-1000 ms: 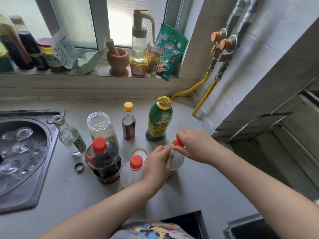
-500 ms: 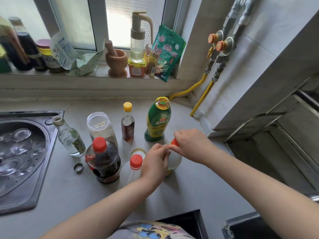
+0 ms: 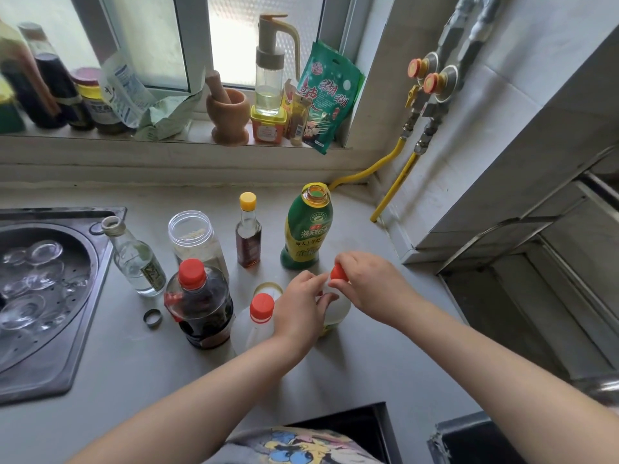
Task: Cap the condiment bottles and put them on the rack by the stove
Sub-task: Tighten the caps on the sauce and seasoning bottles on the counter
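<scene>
A pale clear bottle stands on the grey counter. My left hand grips its shoulder. My right hand pinches the red cap on its neck. To the left stand a clear bottle with a red cap and a dark sauce bottle with a red cap. Behind are a small yellow-capped bottle, an uncapped green bottle, an open clear jar and an uncapped glass bottle. A yellow-rimmed lid and a dark ring cap lie loose.
A sink with glass lids fills the left. The windowsill holds jars, bags, a mortar and an oil dispenser. Yellow gas hoses run down the right corner. A steel rack and stove recess lie to the right.
My right hand has shifted slightly on the red cap, with its fingers turned around it. My left hand stays on the bottle. Nothing else has moved.
</scene>
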`<state>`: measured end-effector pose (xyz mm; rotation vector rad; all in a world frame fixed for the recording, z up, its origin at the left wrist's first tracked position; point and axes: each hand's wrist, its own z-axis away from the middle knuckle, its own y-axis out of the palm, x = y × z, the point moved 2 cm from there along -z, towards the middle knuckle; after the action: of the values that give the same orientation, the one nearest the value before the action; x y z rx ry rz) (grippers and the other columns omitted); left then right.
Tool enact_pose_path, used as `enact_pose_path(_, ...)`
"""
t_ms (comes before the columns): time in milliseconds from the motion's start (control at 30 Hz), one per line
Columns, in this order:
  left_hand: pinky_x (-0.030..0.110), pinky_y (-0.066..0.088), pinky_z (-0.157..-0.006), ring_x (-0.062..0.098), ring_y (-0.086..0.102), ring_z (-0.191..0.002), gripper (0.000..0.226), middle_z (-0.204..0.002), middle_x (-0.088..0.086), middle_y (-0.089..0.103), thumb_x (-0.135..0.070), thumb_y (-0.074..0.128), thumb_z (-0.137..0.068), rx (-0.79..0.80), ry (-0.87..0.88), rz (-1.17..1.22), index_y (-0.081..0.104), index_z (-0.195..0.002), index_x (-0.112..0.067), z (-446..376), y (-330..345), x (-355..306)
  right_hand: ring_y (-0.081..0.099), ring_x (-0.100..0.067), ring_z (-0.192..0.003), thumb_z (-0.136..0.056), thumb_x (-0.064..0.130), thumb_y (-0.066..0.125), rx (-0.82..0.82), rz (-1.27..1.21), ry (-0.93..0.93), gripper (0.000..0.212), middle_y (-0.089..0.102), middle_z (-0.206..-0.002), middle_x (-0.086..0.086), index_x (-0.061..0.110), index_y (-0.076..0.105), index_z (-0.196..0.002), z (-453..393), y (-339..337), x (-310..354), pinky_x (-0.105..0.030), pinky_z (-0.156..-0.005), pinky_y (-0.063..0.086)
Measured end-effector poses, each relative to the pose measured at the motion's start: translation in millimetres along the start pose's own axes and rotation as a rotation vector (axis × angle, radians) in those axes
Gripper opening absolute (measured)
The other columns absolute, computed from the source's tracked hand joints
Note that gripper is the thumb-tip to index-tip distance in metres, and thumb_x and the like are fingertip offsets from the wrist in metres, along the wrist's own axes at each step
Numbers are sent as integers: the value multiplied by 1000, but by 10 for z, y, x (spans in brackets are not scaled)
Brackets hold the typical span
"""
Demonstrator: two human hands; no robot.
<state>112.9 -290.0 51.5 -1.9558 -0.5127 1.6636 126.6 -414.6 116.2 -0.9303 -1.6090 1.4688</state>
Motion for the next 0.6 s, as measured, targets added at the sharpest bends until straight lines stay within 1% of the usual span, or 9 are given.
enact_pose_path(100,37,48,-66,13,51,-80,20,-87,-4,53,-31,61,-87,20,-28,-3,65,-107,-29,-2,2,-16,58,-25,-87,-91,44,50,26,22,-17,34,62,-98,-6,12,53,-103,-23,-68,-52,-32,-69,44)
enact_pose_path(200,29,38,-60,10,46,-77,19,-83,-7,49,-30,61,-88,-9,-3,-28,64,-105,-24,10,25,-13,56,-25,-85,-93,41,49,12,1,-30,32,62,-96,-7,11,54,-102,-30,-69,-20,-29,-67,38)
enact_pose_path(267,28,34,-60,14,48,-78,17,-82,-7,47,-28,61,-88,-32,13,-50,64,-103,-20,18,53,-5,57,-29,-85,-92,37,52,-34,-42,7,30,63,-94,-10,8,56,-98,-3,-36,10,-33,-68,40)
enact_pose_path(367,30,37,-59,19,54,-82,17,-82,-2,51,-27,62,-86,-59,-4,-62,65,-101,-19,36,93,-3,59,-32,-84,-91,34,54,-96,-52,82,27,64,-91,-11,7,58,-94,49,22,40,-34,-67,42)
enact_pose_path(467,32,40,-60,18,54,-79,18,-83,0,55,-27,64,-85,-84,-8,-42,66,-102,-20,53,99,6,61,-29,-76,-89,36,56,-160,-36,134,27,65,-83,-8,9,59,-90,96,100,60,-30,-60,41)
enact_pose_path(533,32,42,-60,15,51,-75,20,-81,-1,54,-29,66,-84,-96,-18,-6,68,-102,-21,64,93,1,59,-27,-76,-88,40,57,-179,-74,186,28,64,-83,-6,12,59,-90,121,114,54,-29,-60,37)
enact_pose_path(600,38,46,-62,16,52,-73,19,-81,0,55,-29,68,-82,-106,-46,40,69,-99,-20,84,108,-16,57,-25,-76,-87,42,57,-179,-123,237,27,62,-82,-4,15,55,-86,140,123,28,-27,-60,32)
